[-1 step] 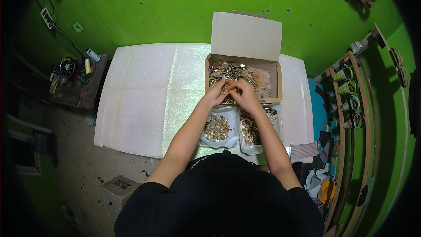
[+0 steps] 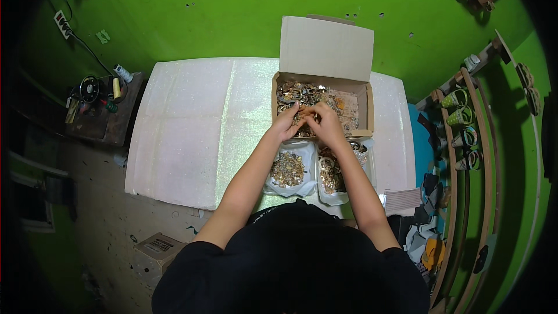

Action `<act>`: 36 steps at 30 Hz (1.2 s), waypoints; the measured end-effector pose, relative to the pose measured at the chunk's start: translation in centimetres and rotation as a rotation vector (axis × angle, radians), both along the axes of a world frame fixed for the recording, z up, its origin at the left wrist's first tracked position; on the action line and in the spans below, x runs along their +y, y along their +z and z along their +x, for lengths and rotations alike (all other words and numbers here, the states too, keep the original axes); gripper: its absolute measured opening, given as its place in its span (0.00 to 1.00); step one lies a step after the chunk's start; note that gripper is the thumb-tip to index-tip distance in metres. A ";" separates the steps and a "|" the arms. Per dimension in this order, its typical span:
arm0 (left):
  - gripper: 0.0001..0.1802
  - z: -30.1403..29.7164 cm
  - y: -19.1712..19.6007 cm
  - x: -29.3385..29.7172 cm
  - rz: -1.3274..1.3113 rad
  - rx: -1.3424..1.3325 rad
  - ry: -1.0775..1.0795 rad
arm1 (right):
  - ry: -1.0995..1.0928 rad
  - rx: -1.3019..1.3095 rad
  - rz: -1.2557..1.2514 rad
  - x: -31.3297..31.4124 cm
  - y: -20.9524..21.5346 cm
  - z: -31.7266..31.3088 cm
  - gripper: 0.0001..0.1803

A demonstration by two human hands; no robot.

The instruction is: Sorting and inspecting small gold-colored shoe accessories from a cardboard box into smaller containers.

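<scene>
Both my hands meet over the near left part of an open cardboard box (image 2: 363, 133). Inside it lies a heap of small gold and silver metal pieces (image 2: 299, 91), possibly buckles or ornaments. My left hand (image 2: 286, 124) is closed with its thumb up, pinching something too small to make out. Opposite it, my right hand (image 2: 326, 125) has its fingertips drawn together against the left fingers; what they grip is hidden. Just below the wrists are a white plastic-lined tray (image 2: 311, 188) of small shiny pieces and another lined tray (image 2: 334, 199) of gold rings or buckles, partly under my right forearm.
The box's lid (image 2: 326, 46) stands raised toward the green wall. A pale shimmering sheet covers the table (image 2: 180, 134). At left, a small dark table (image 2: 104, 125) bears thread spools. On the right stands a wooden rack (image 2: 459, 197) with sandals, beside piled scraps (image 2: 415, 241).
The fingers of my right hand have shifted very slightly beside the left ones. Nothing else has visibly moved.
</scene>
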State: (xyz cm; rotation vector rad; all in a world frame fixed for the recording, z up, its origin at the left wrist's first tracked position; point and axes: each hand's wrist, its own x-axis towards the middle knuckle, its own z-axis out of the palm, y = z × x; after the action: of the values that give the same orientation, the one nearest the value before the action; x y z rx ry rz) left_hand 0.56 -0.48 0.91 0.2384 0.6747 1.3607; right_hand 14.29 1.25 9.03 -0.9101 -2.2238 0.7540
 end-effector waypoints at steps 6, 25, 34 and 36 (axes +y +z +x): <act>0.16 -0.1 -0.3 0.0 -0.047 0.044 0.006 | -0.121 0.024 0.178 1.3 -1.7 -1.7 0.08; 0.12 0.0 0.2 0.0 -0.058 -0.017 0.045 | -0.070 0.070 0.307 2.3 -2.8 -1.7 0.06; 0.13 0.1 0.2 0.0 -0.065 0.007 0.047 | -0.002 0.089 0.211 2.4 -3.2 -1.5 0.07; 0.13 0.1 0.3 0.0 -0.080 0.040 0.046 | 0.020 0.110 0.156 2.6 -3.1 -1.4 0.08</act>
State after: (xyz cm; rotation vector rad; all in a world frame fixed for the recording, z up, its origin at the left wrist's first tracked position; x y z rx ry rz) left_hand 0.70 -0.52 1.18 0.1872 0.7705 1.3729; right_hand 12.85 3.87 5.96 -0.7535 -2.1639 0.6143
